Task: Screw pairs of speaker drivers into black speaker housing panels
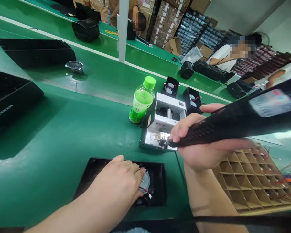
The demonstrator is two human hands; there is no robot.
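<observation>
My left hand [113, 183] lies on a black speaker panel [157, 184], its fingertips over the edge of a round speaker driver [145, 181] seated in the panel. Red and white wires run from the driver, which my fingers partly hide. My right hand [199, 139] grips a black electric screwdriver [223, 124] with a dotted grip. Its tip sits at the near end of a silver-and-white screw feeder [162, 121], inside or just against its opening. The exact contact is hidden by the tip and my fingers.
A green-capped plastic bottle [142, 100] stands beside the feeder on the green conveyor belt [63, 129]. Black speaker housings [9, 97] and wired panels [169, 87] sit nearby. A cardboard divider tray [247, 179] lies at right. Co-workers [232, 53] and stacked boxes [166, 22] are behind.
</observation>
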